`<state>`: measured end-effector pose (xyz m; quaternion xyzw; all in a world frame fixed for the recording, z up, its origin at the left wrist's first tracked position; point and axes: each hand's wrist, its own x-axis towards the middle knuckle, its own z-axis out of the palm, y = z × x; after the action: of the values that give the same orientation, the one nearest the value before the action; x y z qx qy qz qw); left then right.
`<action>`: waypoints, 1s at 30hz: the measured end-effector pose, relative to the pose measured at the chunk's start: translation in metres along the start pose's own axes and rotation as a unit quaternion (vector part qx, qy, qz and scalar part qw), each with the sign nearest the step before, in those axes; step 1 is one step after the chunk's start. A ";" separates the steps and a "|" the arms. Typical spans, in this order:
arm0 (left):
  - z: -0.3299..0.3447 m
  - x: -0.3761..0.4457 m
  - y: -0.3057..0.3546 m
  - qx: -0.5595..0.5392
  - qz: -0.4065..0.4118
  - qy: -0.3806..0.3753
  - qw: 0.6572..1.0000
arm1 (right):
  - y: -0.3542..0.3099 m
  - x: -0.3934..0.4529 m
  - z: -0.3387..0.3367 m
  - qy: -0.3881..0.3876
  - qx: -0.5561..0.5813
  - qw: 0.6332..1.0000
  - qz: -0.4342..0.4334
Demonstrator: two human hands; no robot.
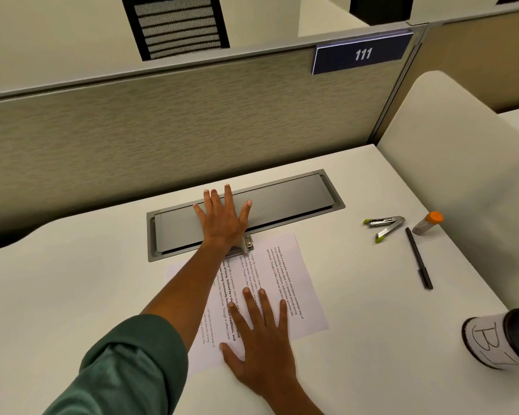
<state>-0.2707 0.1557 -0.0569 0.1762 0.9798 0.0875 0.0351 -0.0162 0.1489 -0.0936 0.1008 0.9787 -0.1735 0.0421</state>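
Printed paper sheets (285, 283) lie overlapped on the white desk (72, 295) in front of me. My right hand (261, 339) lies flat on the sheets, fingers straight and spread. My left hand (222, 220) reaches forward with spread fingers, its heel pressing down on a small metal device (247, 244) at the sheets' top edge, its fingers over the grey cable hatch (297, 196). Most of that device is hidden under my wrist, so I cannot tell what it is.
A green-tipped staple remover (384, 226), a small orange-capped tube (427, 223) and a black pen (418, 257) lie at the right. A black cup with a white label (501, 339) lies near the right edge. A cubicle wall with sign 111 (361, 53) stands behind.
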 end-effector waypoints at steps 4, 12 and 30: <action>-0.005 -0.013 -0.007 -0.029 0.058 0.027 0.998 | 0.001 -0.001 0.003 0.002 0.008 1.000 -0.002; -0.021 -0.069 -0.038 -0.072 0.081 0.027 0.994 | 0.000 -0.003 0.002 0.035 0.066 0.997 0.009; -0.002 -0.129 -0.074 -0.085 -0.035 -0.023 0.996 | 0.038 0.092 -0.058 0.076 0.103 0.988 0.085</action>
<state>-0.1750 0.0412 -0.0641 0.1404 0.9733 0.1652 0.0753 -0.1011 0.2212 -0.0627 0.1998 0.9440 -0.2611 -0.0281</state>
